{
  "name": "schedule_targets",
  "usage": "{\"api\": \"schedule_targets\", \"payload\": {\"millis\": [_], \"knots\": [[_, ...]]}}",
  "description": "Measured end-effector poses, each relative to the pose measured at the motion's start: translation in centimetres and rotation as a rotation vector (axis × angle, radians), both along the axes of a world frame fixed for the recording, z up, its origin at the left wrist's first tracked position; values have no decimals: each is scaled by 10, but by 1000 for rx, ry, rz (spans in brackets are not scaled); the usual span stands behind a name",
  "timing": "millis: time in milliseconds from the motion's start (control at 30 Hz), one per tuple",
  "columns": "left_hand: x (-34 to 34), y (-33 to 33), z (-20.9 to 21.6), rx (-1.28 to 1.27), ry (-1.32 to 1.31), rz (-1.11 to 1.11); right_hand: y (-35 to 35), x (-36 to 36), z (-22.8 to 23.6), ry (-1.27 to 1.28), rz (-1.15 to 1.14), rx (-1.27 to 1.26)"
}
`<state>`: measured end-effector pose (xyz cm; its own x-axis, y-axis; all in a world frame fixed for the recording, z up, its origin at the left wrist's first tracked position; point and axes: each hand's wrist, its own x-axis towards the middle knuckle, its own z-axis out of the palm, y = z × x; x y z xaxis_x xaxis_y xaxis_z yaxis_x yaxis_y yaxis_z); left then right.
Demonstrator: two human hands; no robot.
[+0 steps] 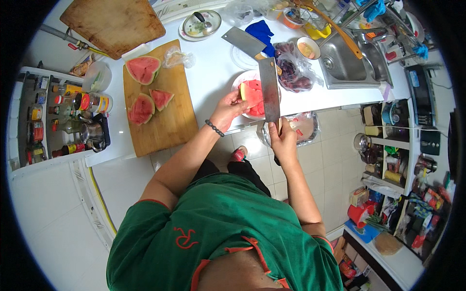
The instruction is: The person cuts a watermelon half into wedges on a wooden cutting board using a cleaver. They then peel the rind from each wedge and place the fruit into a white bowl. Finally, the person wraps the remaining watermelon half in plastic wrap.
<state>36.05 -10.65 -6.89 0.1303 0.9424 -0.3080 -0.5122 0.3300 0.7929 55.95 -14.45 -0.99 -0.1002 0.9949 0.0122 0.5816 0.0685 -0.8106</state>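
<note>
My left hand (pixel 227 112), wearing a dark bead bracelet, pinches a wedge of watermelon (pixel 250 93) by its pale rind over a plate (pixel 238 79). Red watermelon chunks (pixel 257 109) lie on that plate. My right hand (pixel 284 142) is closed round the handle of a cleaver (pixel 270 87). Its broad blade points away from me, just right of the wedge, and covers part of the plate. Whether the edge touches the fruit I cannot tell. On the wooden cutting board (pixel 175 128) to the left lie a large watermelon piece (pixel 142 69) and two smaller ones, with a crumpled plastic bag (pixel 178 57).
Behind the plate lie another cleaver (pixel 244 41) and a blue cloth (pixel 261 34). Bagged dark fruit (pixel 294 68) and a small bowl (pixel 308 48) stand right, before the sink (pixel 342 60). Below the counter edge is a lined bin (pixel 310 131). Condiment bottles (pixel 73 99) fill the left rack.
</note>
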Motion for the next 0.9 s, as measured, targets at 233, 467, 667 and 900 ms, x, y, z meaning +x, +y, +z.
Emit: {"api": "schedule_targets", "payload": {"millis": [233, 467, 667, 900], "knots": [[11, 15, -9, 34, 316, 109, 3, 9, 14, 3, 22, 16], [29, 28, -4, 182, 432, 193, 7, 3, -10, -140, 10, -12], [19, 37, -11, 247, 478, 167, 7, 5, -18, 168, -132, -190], [14, 42, -6, 282, 477, 179, 8, -12, 17, -44, -18, 45]]}}
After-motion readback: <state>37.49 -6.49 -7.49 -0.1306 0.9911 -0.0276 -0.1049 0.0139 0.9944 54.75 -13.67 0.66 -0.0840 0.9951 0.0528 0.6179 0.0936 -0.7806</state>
